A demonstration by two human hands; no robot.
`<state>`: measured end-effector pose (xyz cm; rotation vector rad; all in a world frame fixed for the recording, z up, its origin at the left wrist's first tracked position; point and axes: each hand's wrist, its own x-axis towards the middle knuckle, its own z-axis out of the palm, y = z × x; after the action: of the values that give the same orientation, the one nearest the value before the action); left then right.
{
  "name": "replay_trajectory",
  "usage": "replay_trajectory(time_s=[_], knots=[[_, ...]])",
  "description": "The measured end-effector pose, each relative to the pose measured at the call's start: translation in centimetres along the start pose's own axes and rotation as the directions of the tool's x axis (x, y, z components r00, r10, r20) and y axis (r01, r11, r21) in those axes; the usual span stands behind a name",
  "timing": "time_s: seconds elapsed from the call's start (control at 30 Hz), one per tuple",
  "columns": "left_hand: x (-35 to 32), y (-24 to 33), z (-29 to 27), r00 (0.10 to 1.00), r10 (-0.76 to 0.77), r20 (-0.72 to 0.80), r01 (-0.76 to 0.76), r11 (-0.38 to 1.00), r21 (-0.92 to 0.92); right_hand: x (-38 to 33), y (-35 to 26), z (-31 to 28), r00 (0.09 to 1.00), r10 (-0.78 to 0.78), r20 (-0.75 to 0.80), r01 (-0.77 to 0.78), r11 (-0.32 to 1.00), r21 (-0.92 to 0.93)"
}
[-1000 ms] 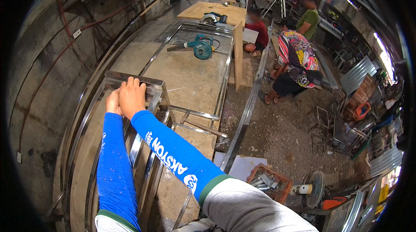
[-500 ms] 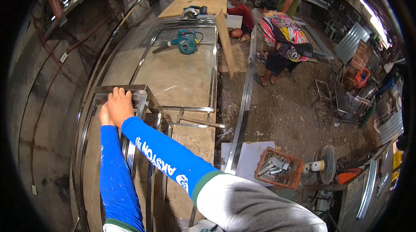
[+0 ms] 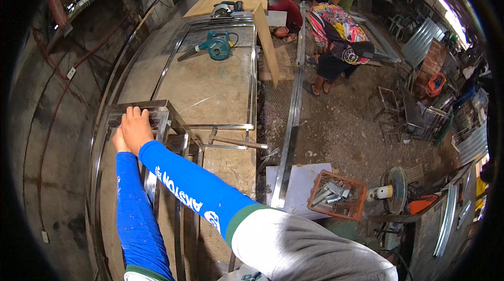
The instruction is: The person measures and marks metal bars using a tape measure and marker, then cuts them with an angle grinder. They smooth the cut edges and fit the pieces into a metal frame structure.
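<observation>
My hands are together at the far end of a narrow metal frame [image 3: 173,115] made of square tubing. The right hand [image 3: 137,127] is closed over its end bars, fingers bent. Tucked against its left side, the left hand [image 3: 119,140] looks curled; its fingertips are hidden, and what it grips does not show. To the right of the frame lies a hammer [image 3: 239,142] with a wooden handle. Beyond, a teal electric blower [image 3: 218,47] rests on a large metal-edged panel [image 3: 210,94].
A circular saw [image 3: 222,10] sits by a plywood sheet [image 3: 252,0]. Right of the bench are a long metal tube [image 3: 294,118], an orange crate of metal pieces [image 3: 338,195] and a fan [image 3: 397,189]. Several people work on the floor at the back; a wall runs along the left.
The whole view has shifted slightly, with things appearing a little further left and up. My hands keep their place on the metal frame. The bent-over person in the patterned shirt has shifted slightly.
</observation>
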<state>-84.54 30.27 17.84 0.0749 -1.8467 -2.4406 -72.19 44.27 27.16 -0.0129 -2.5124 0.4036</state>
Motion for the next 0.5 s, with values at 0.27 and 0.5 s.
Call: replay_trajectory(time_s=[0.27,0.5], knots=[[-0.5,0.1,1.1,1.0,-0.015,-0.018,0.015,1.0,0.003,0.3,0.5,0.4,1.0,0.017,-0.005,-0.017,1.0,-0.023],[-1.6,0.7,1.9,0.999,0.028,-0.028,-0.026,0.997,0.072,0.0,0.5,0.6,1.0,0.007,-0.016,-0.008,0.998,-0.064]])
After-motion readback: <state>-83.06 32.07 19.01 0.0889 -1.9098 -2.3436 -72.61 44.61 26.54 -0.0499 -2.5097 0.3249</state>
